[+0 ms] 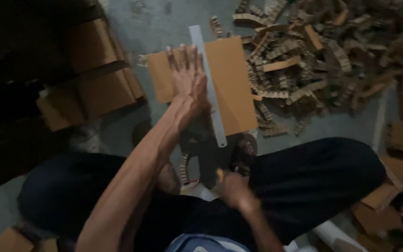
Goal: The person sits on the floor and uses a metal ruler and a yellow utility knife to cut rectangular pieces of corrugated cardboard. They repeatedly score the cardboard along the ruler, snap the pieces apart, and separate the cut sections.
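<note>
Pressing flat with fingers spread, the left hand (188, 74) lies palm-down on a tan cardboard sheet (232, 84) and against the left edge of a long metal ruler (208, 88). The ruler lies on the sheet, running from the sheet's far edge toward the person and overhanging its near edge. The sheet rests on the grey concrete floor (164, 23), directly ahead of the person's crossed legs.

The right hand (233, 189) is drawn back near the lap, its grip curled around a small tool with a yellow part (219, 174); the dim view does not show what kind of tool it is. This hand is well apart from the sheet.

To the right of the sheet, a large heap of corrugated cardboard strips (313, 51) covers the floor, its nearest pieces touching the sheet's right edge. To the left of the sheet, stacked cardboard pieces (92, 79) lie in shadow. More cardboard scraps (388, 210) lie beside the right knee.
</note>
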